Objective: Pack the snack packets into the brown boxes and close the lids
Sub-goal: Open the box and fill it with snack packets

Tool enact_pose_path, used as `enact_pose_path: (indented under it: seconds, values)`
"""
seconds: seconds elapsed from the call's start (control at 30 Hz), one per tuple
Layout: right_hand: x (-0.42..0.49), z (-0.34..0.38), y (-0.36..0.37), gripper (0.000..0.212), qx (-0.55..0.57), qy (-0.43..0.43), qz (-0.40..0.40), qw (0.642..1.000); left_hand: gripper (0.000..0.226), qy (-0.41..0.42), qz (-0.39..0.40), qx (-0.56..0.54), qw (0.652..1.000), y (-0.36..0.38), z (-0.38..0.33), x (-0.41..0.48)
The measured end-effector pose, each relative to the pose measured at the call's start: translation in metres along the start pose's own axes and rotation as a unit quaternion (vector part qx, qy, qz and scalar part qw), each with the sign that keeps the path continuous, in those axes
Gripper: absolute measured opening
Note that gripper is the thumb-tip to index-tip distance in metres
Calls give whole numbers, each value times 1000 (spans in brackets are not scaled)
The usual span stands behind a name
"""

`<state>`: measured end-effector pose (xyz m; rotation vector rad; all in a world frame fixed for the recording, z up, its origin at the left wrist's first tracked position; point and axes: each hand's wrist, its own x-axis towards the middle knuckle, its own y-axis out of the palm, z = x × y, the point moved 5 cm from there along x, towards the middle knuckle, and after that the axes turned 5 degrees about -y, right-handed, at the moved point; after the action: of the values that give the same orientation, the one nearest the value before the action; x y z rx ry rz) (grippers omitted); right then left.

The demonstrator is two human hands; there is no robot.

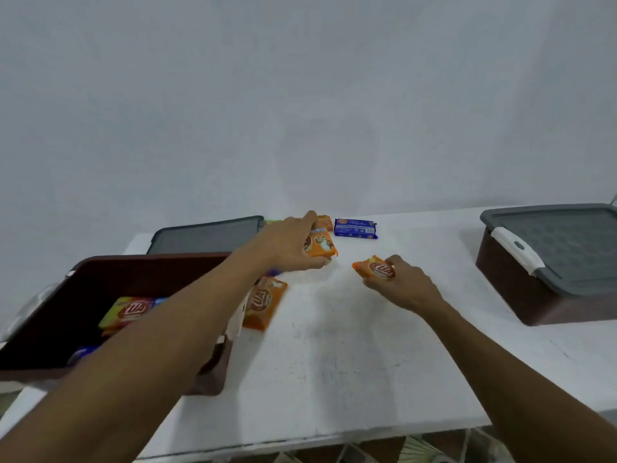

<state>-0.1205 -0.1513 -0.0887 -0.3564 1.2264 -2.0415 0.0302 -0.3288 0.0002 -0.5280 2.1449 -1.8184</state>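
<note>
While the left hand (293, 245) curls around an orange packet (322, 247) near the table's (334, 362) far edge, the right hand (404, 282) pinches a second orange packet (377, 269) nearby. A third orange packet (263, 300) lies just beside the open brown box (100, 272) at the left edge; the lidded brown box (534, 295) sits at the right edge.

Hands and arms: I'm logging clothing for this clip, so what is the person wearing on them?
Nothing visible. The left hand and right hand show no gloves, watch or bracelet; the left forearm and right forearm are uncovered to the frame edge, no sleeve in view.
</note>
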Motion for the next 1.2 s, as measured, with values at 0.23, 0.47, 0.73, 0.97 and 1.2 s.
enact_pose_path:
  seconds: [0.23,0.47,0.73,0.97,1.2]
  values:
    - [-30,154,5,69,78,-155,-26,984,61,5,-31,-16,999,-48,111,-76]
    - [-55,283,40,68,-46,-292,17,955,54,-30,31,-14,999,-37,224,-137]
    - [-54,319,126,47,-320,-332,65,885,58,38,98,131,986,5,253,-160]
    - [-56,311,142,51,-364,-356,29,860,76,39,88,131,987,14,257,-155]
    - [-59,313,139,39,-382,-332,9,863,71,24,90,159,983,12,254,-156]
